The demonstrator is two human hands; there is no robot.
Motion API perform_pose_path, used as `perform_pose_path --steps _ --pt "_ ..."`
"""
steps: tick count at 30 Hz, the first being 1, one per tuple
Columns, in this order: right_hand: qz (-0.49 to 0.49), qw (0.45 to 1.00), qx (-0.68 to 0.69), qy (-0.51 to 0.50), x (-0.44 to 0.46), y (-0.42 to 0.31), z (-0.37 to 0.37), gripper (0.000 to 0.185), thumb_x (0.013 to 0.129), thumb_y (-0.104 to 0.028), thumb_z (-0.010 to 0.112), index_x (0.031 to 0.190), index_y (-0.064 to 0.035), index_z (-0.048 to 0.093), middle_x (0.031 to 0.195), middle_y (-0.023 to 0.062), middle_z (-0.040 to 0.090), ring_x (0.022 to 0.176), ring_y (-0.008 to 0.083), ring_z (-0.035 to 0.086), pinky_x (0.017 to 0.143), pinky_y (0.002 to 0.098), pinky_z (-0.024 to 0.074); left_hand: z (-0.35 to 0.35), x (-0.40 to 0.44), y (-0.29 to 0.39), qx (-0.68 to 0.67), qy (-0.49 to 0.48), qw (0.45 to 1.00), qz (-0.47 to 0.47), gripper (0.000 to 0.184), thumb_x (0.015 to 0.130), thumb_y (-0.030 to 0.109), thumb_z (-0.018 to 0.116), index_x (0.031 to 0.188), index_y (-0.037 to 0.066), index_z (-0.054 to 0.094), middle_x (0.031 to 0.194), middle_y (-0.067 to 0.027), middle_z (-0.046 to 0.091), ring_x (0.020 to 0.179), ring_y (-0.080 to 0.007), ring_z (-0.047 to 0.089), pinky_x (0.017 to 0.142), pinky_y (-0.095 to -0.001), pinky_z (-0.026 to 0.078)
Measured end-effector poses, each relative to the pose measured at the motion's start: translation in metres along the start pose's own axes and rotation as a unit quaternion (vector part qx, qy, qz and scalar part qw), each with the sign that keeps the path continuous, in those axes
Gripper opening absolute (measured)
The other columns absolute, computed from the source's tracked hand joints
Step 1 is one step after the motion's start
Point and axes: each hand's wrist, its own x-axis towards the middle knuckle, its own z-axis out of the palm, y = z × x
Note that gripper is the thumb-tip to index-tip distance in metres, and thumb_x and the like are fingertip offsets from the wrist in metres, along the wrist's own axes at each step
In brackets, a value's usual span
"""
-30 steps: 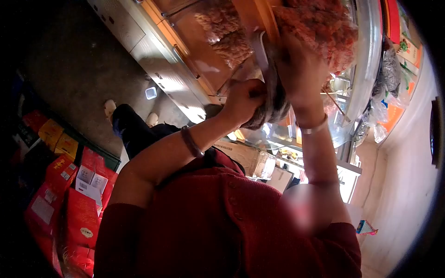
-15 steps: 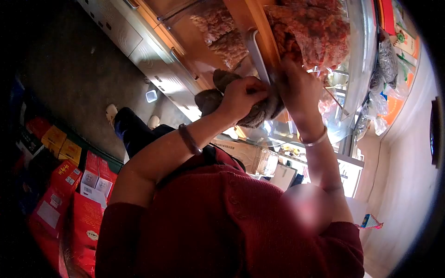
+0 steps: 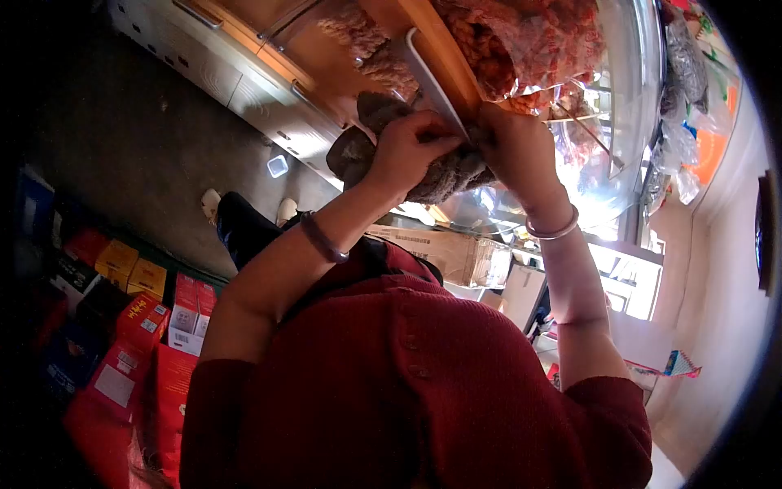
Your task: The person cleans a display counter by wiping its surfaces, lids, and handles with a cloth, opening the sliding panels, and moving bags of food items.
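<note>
A dark grey-brown fuzzy item (image 3: 444,181), soft and bunched, hangs between my two hands, with rounded flaps sticking out to the left. My left hand (image 3: 411,151) is closed in a pinch at its upper edge, thumb and forefinger together. My right hand (image 3: 520,151) is curled at the item's right end; its fingertips are mostly hidden. A narrow pale strip (image 3: 433,77) slants down beside a wooden edge (image 3: 444,53), its lower end between my hands. I cannot tell whether either hand touches the strip.
Clear bags of reddish-brown food (image 3: 521,45) lie in a glass-sided case beyond my hands. Pale cabinet fronts (image 3: 244,94) run at upper left. A white tub (image 3: 278,166) is on the floor. Red boxes (image 3: 145,322) stand at lower left, a cardboard box (image 3: 440,251) below the item.
The view has shifted, and the cabinet and case appear further left. The fuzzy item's flaps have come into view left of my left hand. Both hands have stayed close together around it.
</note>
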Motion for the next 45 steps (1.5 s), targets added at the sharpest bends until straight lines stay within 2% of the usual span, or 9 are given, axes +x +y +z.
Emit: perform_pose_path --steps 6,10,14,17,25,27,29,31,45 --pt "0.108 0.987 0.079 -0.094 -0.041 0.043 0.012 0.013 0.077 -0.023 0.061 0.079 -0.0102 0.060 0.069 0.0161 0.062 0.067 0.0375 0.062 0.058 0.0452 0.0491 -0.002 0.001 0.001 0.001 0.009 1.000 -0.022 0.021 0.083 0.009 0.065 0.101 0.001 0.062 0.094 -0.0073 0.065 0.084 -0.0141 0.060 0.077 -0.0270 0.049" --pt "0.179 0.925 0.332 -0.036 -0.077 0.043 0.013 0.011 0.069 -0.008 0.061 0.074 -0.0043 0.051 0.063 0.0116 0.057 0.056 0.0234 0.055 0.056 0.0324 0.0451 -0.006 -0.007 -0.005 0.031 0.026 0.998 -0.041 0.022 0.082 0.013 0.067 0.099 0.000 0.064 0.092 -0.0059 0.064 0.086 -0.0121 0.058 0.077 -0.0258 0.046" --pt "0.234 0.729 0.637 0.091 -0.078 -0.003 0.031 0.017 0.068 0.005 0.057 0.079 -0.0039 0.047 0.075 -0.0005 0.049 0.071 0.0093 0.046 0.064 0.0225 0.0402 -0.022 -0.042 -0.027 -0.235 -0.028 0.932 -0.274 0.034 0.086 0.017 0.065 0.114 0.001 0.056 0.107 -0.0069 0.060 0.096 -0.0139 0.057 0.083 -0.0271 0.047" --pt "0.174 0.524 0.833 0.031 -0.074 -0.032 0.029 0.030 0.076 0.009 0.056 0.104 0.0001 0.051 0.101 0.0067 0.056 0.097 0.0138 0.055 0.086 0.0272 0.0450 -0.010 -0.062 0.021 0.036 -0.048 0.978 -0.201 0.030 0.088 0.015 0.062 0.113 0.001 0.055 0.106 -0.0071 0.061 0.096 -0.0152 0.058 0.084 -0.0286 0.048" --pt "0.215 0.572 0.783 0.116 -0.097 -0.039 0.058 0.028 0.085 0.004 0.053 0.112 0.0021 0.050 0.111 0.0102 0.059 0.106 0.0159 0.056 0.094 0.0287 0.0427 -0.018 -0.018 0.072 -0.062 0.227 0.971 0.038 0.041 0.086 0.019 0.064 0.120 0.000 0.050 0.114 -0.0125 0.059 0.102 -0.0261 0.058 0.085 -0.0335 0.048" --pt "0.230 0.577 0.773 0.126 -0.101 -0.038 0.060 0.025 0.085 0.004 0.053 0.110 0.0028 0.052 0.108 0.0100 0.060 0.103 0.0156 0.057 0.093 0.0281 0.0432 -0.022 -0.006 0.038 0.316 0.258 0.905 0.120 0.042 0.085 0.023 0.065 0.117 -0.002 0.052 0.113 -0.0132 0.060 0.100 -0.0271 0.058 0.086 -0.0350 0.046" --pt "0.249 0.570 0.773 0.128 -0.110 -0.037 0.070 0.023 0.085 0.003 0.053 0.108 0.0029 0.053 0.106 0.0094 0.060 0.102 0.0155 0.057 0.093 0.0280 0.0433 -0.004 -0.018 0.012 0.262 0.215 0.940 0.042 0.042 0.078 0.019 0.072 0.110 -0.004 0.058 0.113 -0.0174 0.061 0.102 -0.0289 0.058 0.092 -0.0366 0.042" --pt "0.256 0.557 0.776 0.147 -0.114 -0.034 0.073 0.024 0.084 0.003 0.053 0.109 0.0031 0.054 0.106 0.0092 0.060 0.100 0.0156 0.057 0.091 0.0283 0.0439 0.025 -0.021 0.015 0.398 0.034 0.888 0.229 0.031 0.074 0.009 0.070 0.103 0.002 0.062 0.100 -0.0159 0.065 0.096 -0.0294 0.062 0.086 -0.0361 0.046" --pt "0.235 0.452 0.848 0.147 -0.035 -0.021 0.086 0.023 0.086 -0.010 0.057 0.105 0.0032 0.055 0.093 0.0069 0.061 0.085 0.0136 0.055 0.077 0.0257 0.0447 -0.001 0.019 0.029 0.258 0.044 0.965 0.031 0.035 0.077 0.001 0.069 0.110 0.000 0.056 0.104 -0.0073 0.062 0.096 -0.0184 0.059 0.085 -0.0316 0.048"
